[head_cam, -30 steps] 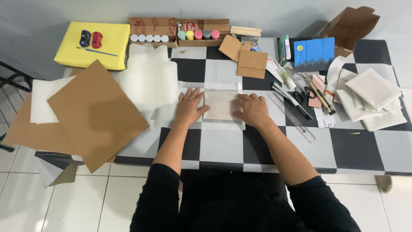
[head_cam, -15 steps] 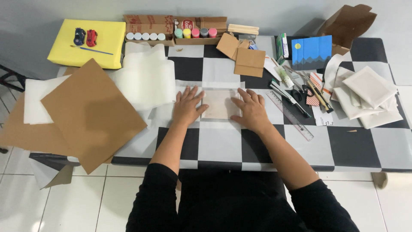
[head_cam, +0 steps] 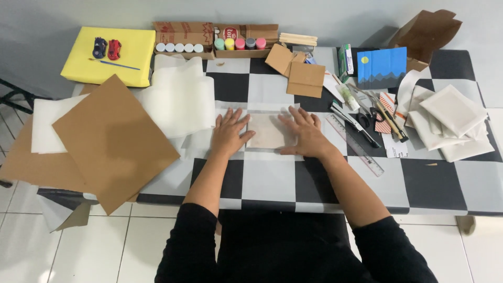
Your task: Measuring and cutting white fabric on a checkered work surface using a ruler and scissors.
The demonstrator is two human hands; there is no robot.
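Observation:
My left hand (head_cam: 228, 132) lies flat, fingers spread, on the left edge of a small pale rectangular piece wrapped in translucent paper (head_cam: 268, 131) at the middle of the checkered table (head_cam: 272, 178). My right hand (head_cam: 305, 133) presses flat on the piece's right edge, fingers apart. Both palms rest on the wrapping; neither hand grips anything.
Large brown cardboard sheets (head_cam: 112, 141) and white paper (head_cam: 181, 99) lie at left. A yellow box (head_cam: 107, 55) and paint pots (head_cam: 238, 43) stand at the back. A ruler (head_cam: 356, 144), pens, a blue painting (head_cam: 382, 67) and small white canvases (head_cam: 450, 118) lie at right.
Both hands stay flat on the wrapped piece; they have shifted only slightly. The head camera has moved a little.

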